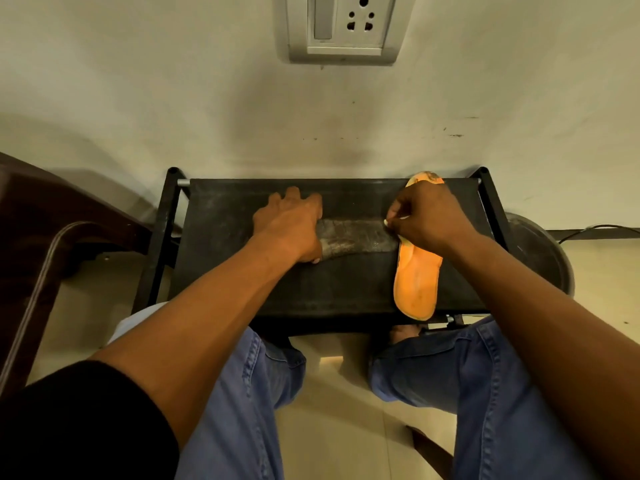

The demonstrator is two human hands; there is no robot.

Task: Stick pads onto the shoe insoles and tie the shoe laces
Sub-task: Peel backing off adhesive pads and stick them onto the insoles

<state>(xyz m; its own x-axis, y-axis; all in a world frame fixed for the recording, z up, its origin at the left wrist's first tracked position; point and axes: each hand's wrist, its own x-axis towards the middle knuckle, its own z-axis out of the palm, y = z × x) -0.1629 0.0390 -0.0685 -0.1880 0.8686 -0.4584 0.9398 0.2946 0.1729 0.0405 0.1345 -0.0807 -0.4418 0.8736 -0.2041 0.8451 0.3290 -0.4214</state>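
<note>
One grey insole [356,237] is pressed flat at its nine o'clock end by the spread left hand [291,225]; its three o'clock end is pinched by the right hand [427,218]. One orange insole [417,282] is laid beneath that hand on one black rack [242,282].

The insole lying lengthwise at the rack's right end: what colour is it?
Orange insole, seen clearly in the head view.
</note>
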